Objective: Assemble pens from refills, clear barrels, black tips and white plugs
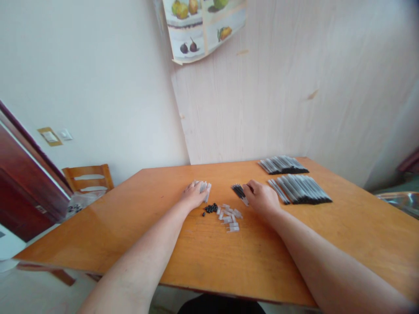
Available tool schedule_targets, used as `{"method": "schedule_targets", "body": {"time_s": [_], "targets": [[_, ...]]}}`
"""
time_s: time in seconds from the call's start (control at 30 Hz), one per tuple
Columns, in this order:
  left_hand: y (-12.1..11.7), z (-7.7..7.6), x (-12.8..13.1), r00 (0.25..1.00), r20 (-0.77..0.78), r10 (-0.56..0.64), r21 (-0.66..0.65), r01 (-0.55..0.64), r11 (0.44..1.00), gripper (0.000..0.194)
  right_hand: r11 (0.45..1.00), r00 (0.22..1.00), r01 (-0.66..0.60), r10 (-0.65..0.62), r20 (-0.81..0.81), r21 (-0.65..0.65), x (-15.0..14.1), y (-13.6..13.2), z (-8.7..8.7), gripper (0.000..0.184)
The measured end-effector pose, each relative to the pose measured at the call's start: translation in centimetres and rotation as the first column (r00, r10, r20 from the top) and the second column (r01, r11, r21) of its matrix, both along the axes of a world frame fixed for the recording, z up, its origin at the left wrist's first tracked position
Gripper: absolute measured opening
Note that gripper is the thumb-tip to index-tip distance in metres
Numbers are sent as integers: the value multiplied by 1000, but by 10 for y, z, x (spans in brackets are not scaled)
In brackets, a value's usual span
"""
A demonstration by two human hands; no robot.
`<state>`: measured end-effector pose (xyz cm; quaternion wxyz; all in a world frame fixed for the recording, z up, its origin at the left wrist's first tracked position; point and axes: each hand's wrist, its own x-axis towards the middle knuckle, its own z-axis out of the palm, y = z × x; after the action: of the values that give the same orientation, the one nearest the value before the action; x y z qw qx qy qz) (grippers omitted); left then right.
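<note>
On the wooden table (163, 231), my left hand (193, 195) lies with its fingers over a row of clear pen barrels (207, 192). My right hand (263, 197) is curled, its fingers at the edge of a bunch of pen refills with black ink (240, 192); whatever is inside the fingers is hidden. Between the hands is a small pile of black plugs (211, 208), one slightly apart at the left. Beside it several clear pen caps (231, 216) are scattered, some pointing toward me.
Two rows of pens with black ends lie at the right, a nearer row (303, 189) and a farther row (283, 165) by the back edge. A wooden chair (88, 176) with a plastic bag (85, 201) stands left of the table. A fruit poster (206, 26) hangs on the wall.
</note>
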<state>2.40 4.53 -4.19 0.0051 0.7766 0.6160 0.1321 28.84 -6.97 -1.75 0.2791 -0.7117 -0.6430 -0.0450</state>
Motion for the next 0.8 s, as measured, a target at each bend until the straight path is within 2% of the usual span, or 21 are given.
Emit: {"method": "schedule_targets", "body": {"time_s": [0.17,0.3,0.37,0.43,0.47,0.5,0.53,0.6,0.7,0.77,0.8], "targets": [[-5,0,-3,997,71,-17,41,14,999,58,1000,1000,-2,2,-4,10,1,1,-3,40],[-13,5,-5,980,197,-11,106,-10,994,56,999,1000,-6,7,-13,35,2,2,-5,41],[-20,11,-2,950,311,-38,153,-10,988,51,999,1000,-6,7,-17,35,3,3,-6,41],[-31,19,5,869,488,-84,190,-12,982,43,999,1000,-11,11,-17,34,3,2,-6,41],[-38,24,10,793,601,-97,180,-16,983,38,999,1000,-13,13,-16,35,3,2,-5,41],[-47,31,16,680,727,-94,138,-11,990,34,999,1000,-15,15,-16,34,3,2,-5,41],[-57,38,22,551,830,-90,87,32,996,31,999,1000,-16,16,-17,34,3,2,-5,40],[-78,55,32,281,957,-65,10,193,981,31,999,1000,-17,18,-20,30,3,1,-5,40],[-109,79,41,-129,991,34,19,385,923,39,999,1000,-22,22,-18,25,4,2,-6,41],[-127,88,43,-304,946,114,61,511,857,46,999,1000,-20,21,-14,26,4,2,-7,42],[-135,91,43,-353,924,148,76,547,834,50,999,1000,-18,18,-11,27,5,2,-7,42]]}}
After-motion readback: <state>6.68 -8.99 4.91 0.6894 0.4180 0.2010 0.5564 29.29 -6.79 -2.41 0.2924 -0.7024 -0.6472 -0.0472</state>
